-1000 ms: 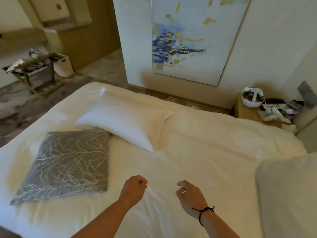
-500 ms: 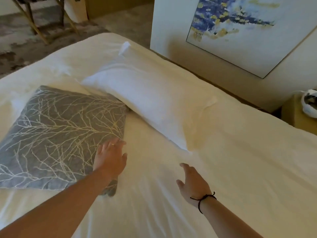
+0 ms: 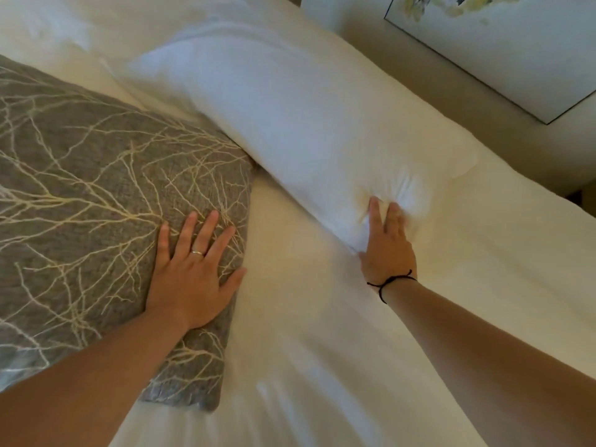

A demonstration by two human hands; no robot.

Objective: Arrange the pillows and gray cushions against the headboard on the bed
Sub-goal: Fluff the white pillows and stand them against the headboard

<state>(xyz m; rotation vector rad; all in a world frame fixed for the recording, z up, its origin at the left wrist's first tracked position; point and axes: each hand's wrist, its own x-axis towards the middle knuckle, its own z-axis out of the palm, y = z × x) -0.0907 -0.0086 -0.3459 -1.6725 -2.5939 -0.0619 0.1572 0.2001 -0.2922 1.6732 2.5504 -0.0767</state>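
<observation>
Left hand (image 3: pixel 190 275): flat, fingers spread, palm down on the near right part of the square gray woven cushion with pale branch pattern (image 3: pixel 96 201); nothing gripped. Silver ring on one finger.
Right hand (image 3: pixel 387 246): black cord at the wrist, fingers dug into the near corner of the long white fabric pillow (image 3: pixel 290 117), pinching it.
Cushion and pillow: lying on the white-sheeted bed (image 3: pixel 322 366), edges touching.
Framed painting (image 3: pixel 503 43): on the far wall.
</observation>
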